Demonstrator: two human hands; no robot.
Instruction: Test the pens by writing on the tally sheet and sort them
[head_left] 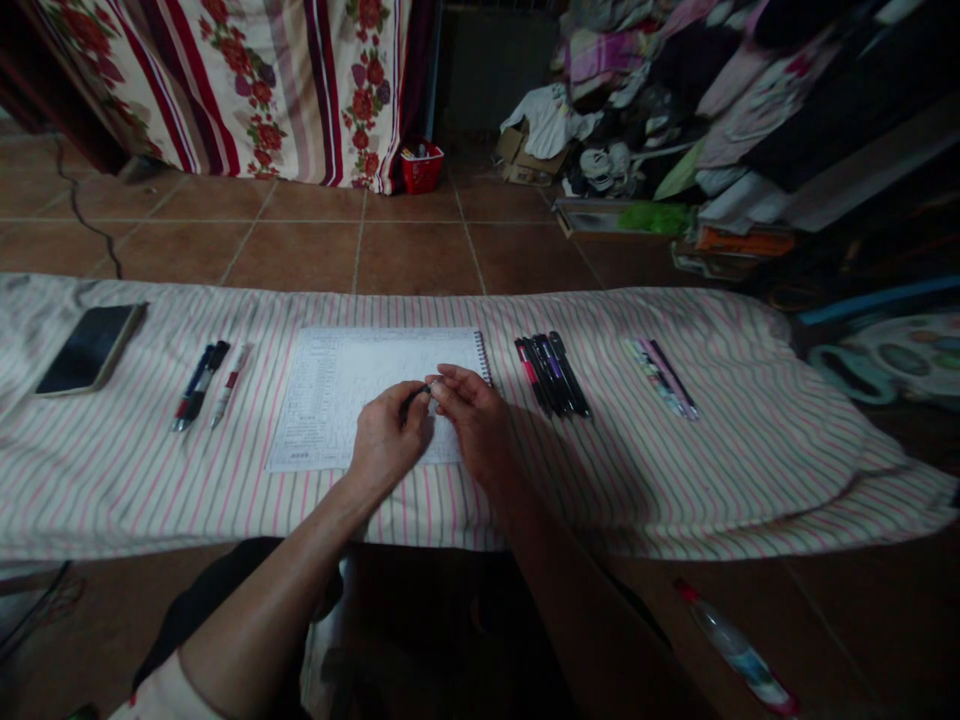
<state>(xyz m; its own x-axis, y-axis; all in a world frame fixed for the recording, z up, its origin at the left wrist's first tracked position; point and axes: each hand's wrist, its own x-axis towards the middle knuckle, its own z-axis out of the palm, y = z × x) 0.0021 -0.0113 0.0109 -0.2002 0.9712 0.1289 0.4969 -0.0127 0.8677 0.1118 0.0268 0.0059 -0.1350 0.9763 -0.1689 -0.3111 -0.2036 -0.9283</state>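
Both of my hands meet over a spiral notebook (pixel 352 380) that lies open on a striped cloth (pixel 675 470). My left hand (pixel 386 435) is closed round a dark pen (pixel 415 398). My right hand (pixel 472 410) pinches the same pen at its tip end with thumb and fingers. To the right of the notebook lies a bunch of several dark and coloured pens (pixel 553 375). Farther right lie two more pens (pixel 664 378). Left of the notebook lie a blue pen (pixel 199 385) and a white and red pen (pixel 231 385).
A phone (pixel 90 348) lies at the cloth's far left. A plastic bottle (pixel 739 650) rests on the tiled floor at the lower right. A red basket (pixel 421 168) stands by a flowered curtain at the back. Piled clothes and boxes fill the back right.
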